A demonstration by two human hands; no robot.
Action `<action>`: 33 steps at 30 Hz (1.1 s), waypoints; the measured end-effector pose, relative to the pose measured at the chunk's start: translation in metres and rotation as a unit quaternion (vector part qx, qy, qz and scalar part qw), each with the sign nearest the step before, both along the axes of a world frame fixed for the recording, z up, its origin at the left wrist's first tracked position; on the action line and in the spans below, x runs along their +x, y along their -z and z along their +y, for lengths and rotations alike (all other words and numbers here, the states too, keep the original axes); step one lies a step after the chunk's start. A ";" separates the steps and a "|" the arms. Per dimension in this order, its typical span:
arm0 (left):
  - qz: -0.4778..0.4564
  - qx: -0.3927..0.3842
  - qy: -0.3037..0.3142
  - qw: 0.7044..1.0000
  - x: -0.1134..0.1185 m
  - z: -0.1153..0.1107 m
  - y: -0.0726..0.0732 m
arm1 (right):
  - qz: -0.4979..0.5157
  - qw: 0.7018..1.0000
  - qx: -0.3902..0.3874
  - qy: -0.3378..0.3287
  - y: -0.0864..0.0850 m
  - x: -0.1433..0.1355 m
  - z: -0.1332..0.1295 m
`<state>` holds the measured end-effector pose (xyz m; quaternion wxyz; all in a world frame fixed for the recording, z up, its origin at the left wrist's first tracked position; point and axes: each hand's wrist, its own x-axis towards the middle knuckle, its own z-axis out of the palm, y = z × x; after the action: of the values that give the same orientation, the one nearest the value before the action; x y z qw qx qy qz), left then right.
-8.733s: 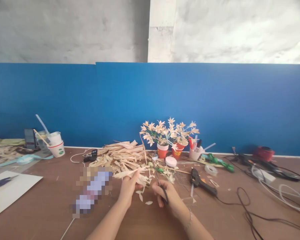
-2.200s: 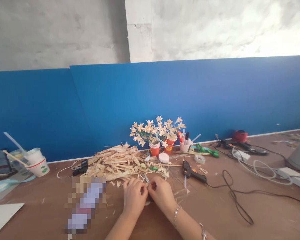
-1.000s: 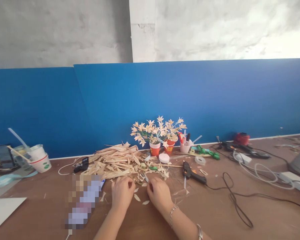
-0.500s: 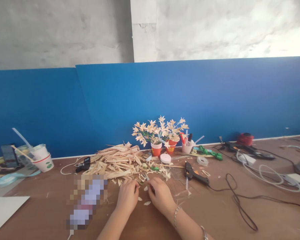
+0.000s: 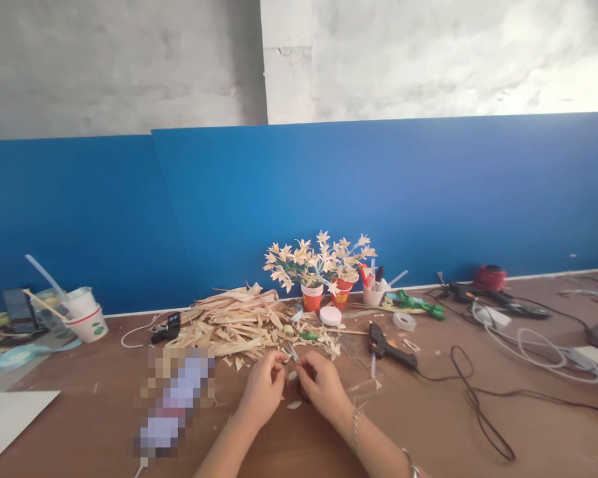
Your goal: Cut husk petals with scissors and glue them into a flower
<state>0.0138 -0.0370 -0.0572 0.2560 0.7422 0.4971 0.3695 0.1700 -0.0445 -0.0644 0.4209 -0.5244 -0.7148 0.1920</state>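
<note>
- Scissors (image 5: 290, 350) between my hands, blades pointing away from me at the edge of the strip pile; handles mostly hidden under my right hand (image 5: 309, 375).
- Right thumb and index bent close together near the blades; can't tell if they're clamped on the scissors.
- Left hand (image 5: 274, 372) just beside it, thumb and index curled toward each other; can't tell if a scrap is pinched at the tips.
- Small pale petal (image 5: 294, 404) flat on the brown table (image 5: 418, 425), in the gap between my hands.
- Pile of dry pale strips (image 5: 234, 318) right beyond my left hand, blocking the table there.
- Behind: two red-and-white paper cups (image 5: 311, 300) of pale star-shaped flowers (image 5: 299, 259), upright near the blue partition (image 5: 329, 186). White round lid-like piece (image 5: 330, 316) in front of them.
- Right side: black glue gun (image 5: 389, 348) on its side, dark cord (image 5: 478, 398) looping over the table; clear tape roll (image 5: 403, 328) and green ribbon (image 5: 431, 309) past it.
- Left side: pixelated slab (image 5: 172, 405) near my left forearm, small black device (image 5: 171, 325) by the pile, white cup (image 5: 90, 326) well apart.
- Versus half a second ago: left hand shifted in closer to the right and rolled thumb-up; petal and clutter unmoved.
</note>
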 end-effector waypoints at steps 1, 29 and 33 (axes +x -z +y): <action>-0.005 -0.012 0.002 1.000 -0.001 0.002 0.001 | 0.007 1.000 -0.008 0.003 0.001 0.001 0.001; 0.089 0.061 0.010 0.994 0.000 -0.003 0.001 | -0.056 0.998 0.004 -0.035 -0.005 0.001 -0.005; 0.066 0.073 0.030 0.995 0.000 -0.004 0.002 | -0.040 0.998 0.001 -0.053 -0.003 0.001 -0.004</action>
<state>0.0135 -0.0415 -0.0588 0.1790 0.7964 0.4621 0.3466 0.1709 -0.0489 -0.0610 0.3820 -0.4923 -0.7582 0.1922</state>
